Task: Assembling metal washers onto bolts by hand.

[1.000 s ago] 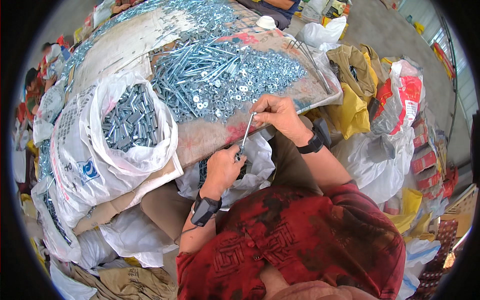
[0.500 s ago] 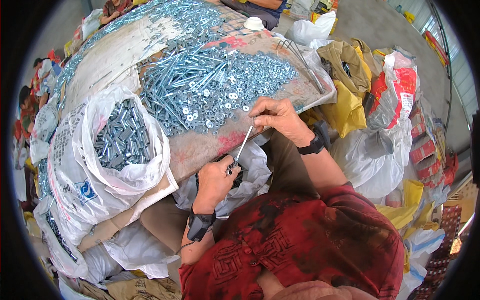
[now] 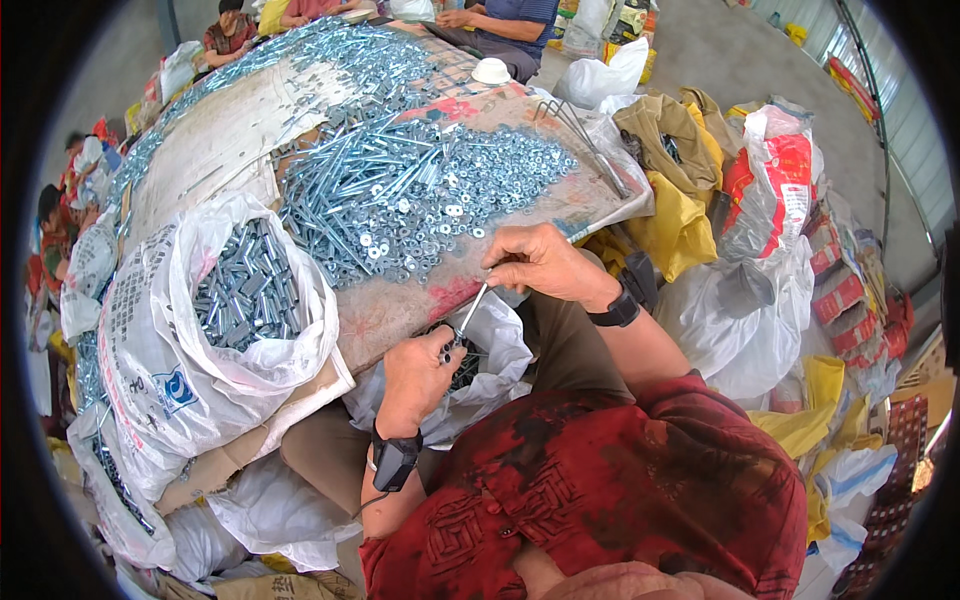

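A slim silvery bolt (image 3: pixel 473 312) slants between my two hands, just off the table's near edge. My right hand (image 3: pixel 548 262) pinches its upper end between thumb and fingers. Closed around its lower end, my left hand (image 3: pixel 412 382) also has dark metal pieces at the fingertips, too small to make out fully. Below my hands an open white bag (image 3: pixel 508 345) holds metal parts, partly hidden by the left hand. Loose washers (image 3: pixel 440 232) lie on the table beyond my hands, beside a heap of long bolts (image 3: pixel 365 165).
A big white sack (image 3: pixel 150 330) full of short metal sleeves (image 3: pixel 248 285) leans at the left. A wire rake (image 3: pixel 590 140) and a white cap (image 3: pixel 491 71) lie toward the far right. Yellow and white sacks (image 3: pixel 680 225) crowd the right side. Other people sit at the far edge.
My right hand has come down nearer to my left hand, so less of the bolt shows between them. The view has shifted slightly.
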Demonstrator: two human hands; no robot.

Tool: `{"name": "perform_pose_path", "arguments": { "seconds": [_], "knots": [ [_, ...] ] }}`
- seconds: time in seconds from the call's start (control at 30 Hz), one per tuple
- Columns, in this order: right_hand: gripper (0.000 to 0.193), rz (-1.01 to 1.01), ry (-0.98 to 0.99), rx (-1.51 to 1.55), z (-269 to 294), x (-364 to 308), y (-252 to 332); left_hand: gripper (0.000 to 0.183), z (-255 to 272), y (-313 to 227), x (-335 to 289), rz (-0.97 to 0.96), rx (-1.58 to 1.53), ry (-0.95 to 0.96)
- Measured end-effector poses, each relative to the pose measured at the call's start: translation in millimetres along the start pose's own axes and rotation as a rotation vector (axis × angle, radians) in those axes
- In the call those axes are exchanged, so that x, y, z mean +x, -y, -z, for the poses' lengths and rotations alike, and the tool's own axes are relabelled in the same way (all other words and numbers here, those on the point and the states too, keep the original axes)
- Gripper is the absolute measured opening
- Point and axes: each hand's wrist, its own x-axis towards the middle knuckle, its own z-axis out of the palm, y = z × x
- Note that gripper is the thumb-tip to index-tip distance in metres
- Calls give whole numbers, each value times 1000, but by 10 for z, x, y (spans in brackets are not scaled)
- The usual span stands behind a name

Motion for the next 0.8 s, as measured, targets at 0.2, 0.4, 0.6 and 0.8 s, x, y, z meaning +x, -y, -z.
{"name": "perform_pose_path", "arguments": {
  "seconds": [0.2, 0.4, 0.6, 0.8],
  "knots": [
    [14, 16, -15, 65, -14, -30, 49, 19, 47, 31, 0, -27, -50, -13],
    [10, 72, -41, 286, -121, 32, 48, 19, 23, 102, -4, 12, -353, -27],
    [7, 25, 54, 382, -60, 66, -5, 22, 15, 128, 9, -14, -359, -8],
    [11, 60, -127, 60, -399, 173, -157, 20, -58, 190, 89, 76, -242, -146]
  ]
}}
